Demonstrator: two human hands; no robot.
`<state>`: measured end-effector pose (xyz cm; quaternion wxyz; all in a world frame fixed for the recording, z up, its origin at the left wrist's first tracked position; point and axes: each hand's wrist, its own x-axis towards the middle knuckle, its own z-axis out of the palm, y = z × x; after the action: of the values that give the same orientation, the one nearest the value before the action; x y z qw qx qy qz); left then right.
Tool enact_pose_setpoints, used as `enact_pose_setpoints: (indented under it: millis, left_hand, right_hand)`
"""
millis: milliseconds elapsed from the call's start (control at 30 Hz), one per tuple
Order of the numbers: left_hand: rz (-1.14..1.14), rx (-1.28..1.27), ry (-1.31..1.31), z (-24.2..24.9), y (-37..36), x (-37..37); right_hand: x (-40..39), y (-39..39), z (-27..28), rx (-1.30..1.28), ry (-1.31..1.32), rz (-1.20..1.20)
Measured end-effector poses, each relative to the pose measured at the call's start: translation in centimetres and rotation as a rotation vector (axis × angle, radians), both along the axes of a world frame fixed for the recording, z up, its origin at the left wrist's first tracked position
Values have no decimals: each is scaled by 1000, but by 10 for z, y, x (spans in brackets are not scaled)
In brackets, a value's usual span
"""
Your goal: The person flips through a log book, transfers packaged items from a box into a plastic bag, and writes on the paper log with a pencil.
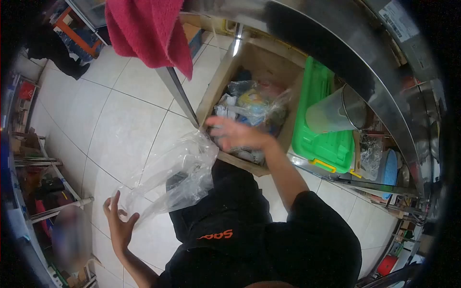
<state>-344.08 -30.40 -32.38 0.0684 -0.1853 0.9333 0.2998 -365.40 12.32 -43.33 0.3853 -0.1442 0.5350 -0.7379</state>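
Observation:
A clear plastic bag (185, 170) spreads in front of my dark-clothed legs, between my two hands. My left hand (122, 221) is at the bag's lower left end, its fingers and thumb spread apart; the bag's thin edge comes close to them, and whether they touch is hard to see. Blurred by motion, my right hand (240, 134) is over the near left part of a cardboard box (276, 55), fingers stretched out just above the bag's upper end. Inside the box lie crumpled plastic wrappers (257, 101) and paper scraps.
Right of the box, a green plastic lid (307, 139) with yellow clips bears a translucent bucket (331, 113). A pink towel (149, 33) hangs above a metal table leg (177, 93). Shelves of goods line the left side. Another person's dark-clothed leg (60, 53) shows at the upper left.

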Motion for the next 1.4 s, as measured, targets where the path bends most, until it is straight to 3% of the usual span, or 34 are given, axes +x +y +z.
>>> enact_pose_setpoints:
  millis: [67,133,167,200,233,267,333,367,433,567,633,667,733,767,900,967,1067,1133,1167,1200,1267,1300,1400]
  left_hand:
    - [-58,91,30,-22,-2,-2]
    - [27,174,-63,-21,18,-14]
    - [109,256,-156,-20,29,-20]
    - [90,277,-185,-21,33,-23]
    - [-75,181,-89,-51,11,-12]
    - [-71,184,-83,-56,10,-10]
    - [-56,193,-83,-53,20,-14]
    - [11,239,-143,-46,24,-17]
    - [79,288,-204,-38,25,-27]
    - [31,256,-180,-54,7,-24]
    - [-29,206,-126,-54,4,-25]
    - [44,250,-165,-46,8,-28]
    - [120,291,-210,-47,8,-28]
    - [75,257,-183,-57,0,-23]
    - [-26,208,-137,-65,-3,-20]
    - [9,230,-146,-50,7,-28]
    - [64,259,-141,-38,18,-33]
    - [77,265,-131,-37,20,-32]
    - [69,257,-134,-36,21,-31]
    - [62,248,-135,-35,22,-30]
    - [47,224,-117,-43,15,-20]
    - [29,205,-109,-44,12,-16]
    - [67,225,-141,-38,21,-14]
  right_hand:
    - [-64,29,-71,357,361,-193]
    - [-91,50,-89,1378,704,-17]
    - [-88,52,-101,1376,697,-22]
    - [-77,50,-111,1635,731,-62]
    - [-79,51,-124,1764,749,-89]
    - [-81,53,-138,1894,754,-114]
    - [-94,69,-160,1728,948,-303]
    - [-98,75,-162,1728,944,-296]
    - [-111,83,-133,1434,768,-253]
    - [-132,108,-118,1443,786,-280]
    - [-140,132,-110,1486,1019,-267]
    - [-141,144,-109,1486,1018,-261]
    - [-140,165,-110,1451,1047,-549]
    - [-142,171,-108,1450,1041,-543]
    - [-162,179,-23,1731,1428,-477]
    - [-173,188,-18,1804,1517,-476]
    - [-191,201,-42,1428,1745,-900]
    - [-192,218,-97,1852,1203,-514]
    - [-191,232,-139,1850,1206,-519]
    - [-192,246,-189,1792,1276,-668]
    - [-195,233,-201,1712,1346,-829]
    - [-191,203,-178,1761,1160,-876]
    - [-174,107,-107,1647,1030,-695]
